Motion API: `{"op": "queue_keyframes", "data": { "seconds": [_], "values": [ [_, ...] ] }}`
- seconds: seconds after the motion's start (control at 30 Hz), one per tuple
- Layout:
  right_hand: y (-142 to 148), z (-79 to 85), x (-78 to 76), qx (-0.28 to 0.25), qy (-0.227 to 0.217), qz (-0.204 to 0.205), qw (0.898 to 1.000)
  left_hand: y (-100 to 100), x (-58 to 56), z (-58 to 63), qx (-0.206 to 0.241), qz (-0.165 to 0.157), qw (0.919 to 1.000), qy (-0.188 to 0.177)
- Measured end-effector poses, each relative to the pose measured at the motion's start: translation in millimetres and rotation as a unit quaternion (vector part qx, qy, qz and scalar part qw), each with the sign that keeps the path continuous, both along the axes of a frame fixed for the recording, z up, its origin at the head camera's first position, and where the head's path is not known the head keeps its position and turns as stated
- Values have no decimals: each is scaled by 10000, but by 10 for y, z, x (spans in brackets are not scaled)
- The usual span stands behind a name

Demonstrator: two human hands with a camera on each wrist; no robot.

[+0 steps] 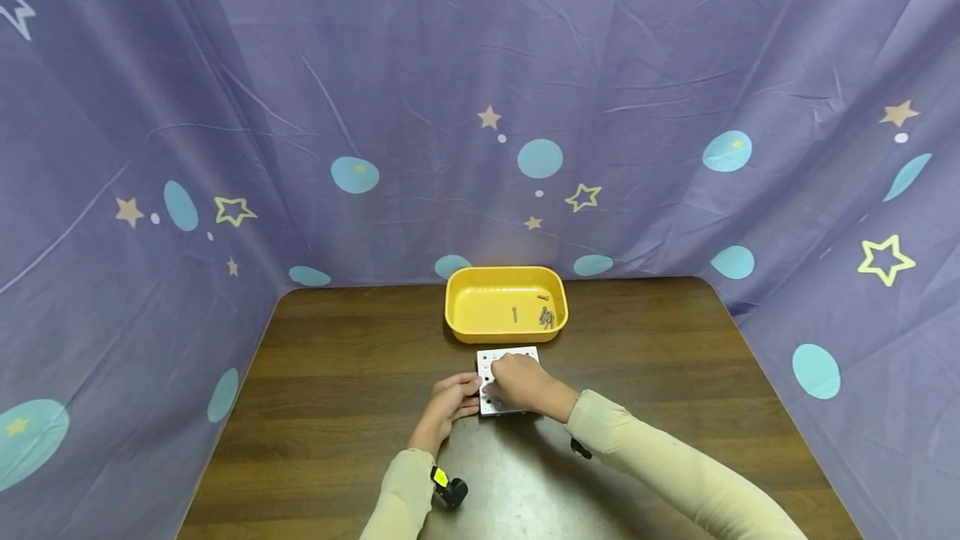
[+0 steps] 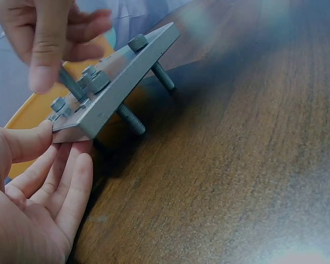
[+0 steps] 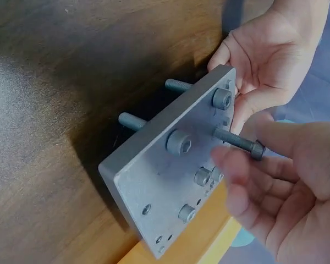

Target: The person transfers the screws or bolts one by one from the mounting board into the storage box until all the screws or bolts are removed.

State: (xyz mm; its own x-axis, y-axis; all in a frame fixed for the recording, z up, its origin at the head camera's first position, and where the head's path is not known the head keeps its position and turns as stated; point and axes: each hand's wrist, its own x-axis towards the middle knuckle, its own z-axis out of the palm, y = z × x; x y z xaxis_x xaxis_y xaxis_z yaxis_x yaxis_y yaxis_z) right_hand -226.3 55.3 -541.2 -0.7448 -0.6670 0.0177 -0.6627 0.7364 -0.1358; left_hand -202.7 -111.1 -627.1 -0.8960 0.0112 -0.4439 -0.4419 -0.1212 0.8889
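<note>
A metal plate [image 3: 148,170] with drilled holes stands off the table on bolt shanks that stick out of its underside. My left hand [image 2: 38,187] grips one end of it, thumb on the top edge and fingers beneath. A long socket-head bolt [image 3: 236,141] stands in a hole near that end, most of its thread showing. Around its head are the curled thumb and fingers of my right hand [image 3: 297,181]. Other socket-head bolts [image 3: 179,142] sit in the plate, their heads up. From above, the right hand [image 1: 522,380] covers much of the plate.
Behind the plate stands a yellow tray [image 1: 480,335] with several loose bolts [image 1: 547,318] at its right side. A brown wooden table [image 1: 345,382] lies under everything. Purple patterned cloth [image 1: 420,107] closes in the back and sides.
</note>
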Motion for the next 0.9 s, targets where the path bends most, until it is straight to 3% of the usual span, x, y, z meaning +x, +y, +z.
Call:
{"op": "queue_keyframes", "data": {
  "seconds": [0.17, 0.27, 0.33, 0.43, 0.53, 0.7, 0.9],
  "values": [
    [11, -4, 5, -236, 2, 506, 9984, -4, 11, 19, 4, -35, 10000, 12],
    [13, 6, 2, -250, -116, 659, 9974, -4, 60, 156, 41, -65, 10000, 60],
    [13, 10, -2, -217, -189, 531, 9982, -3, 87, 215, 57, -71, 9999, 73],
    [17, 8, 2, -171, -136, 301, 9993, 0, 73, 171, 48, -43, 10000, 53],
    [18, 10, 18, -236, -29, 389, 9990, 2, 12, 18, 6, -2, 10000, 3],
    [17, 6, 23, -223, -34, 716, 9972, 5, 3, 10, 19, 27, 10000, -9],
    [19, -22, 4, -309, -144, 213, 9992, 7, 5, 23, -13, -16, 10000, 6]
  ]
}}
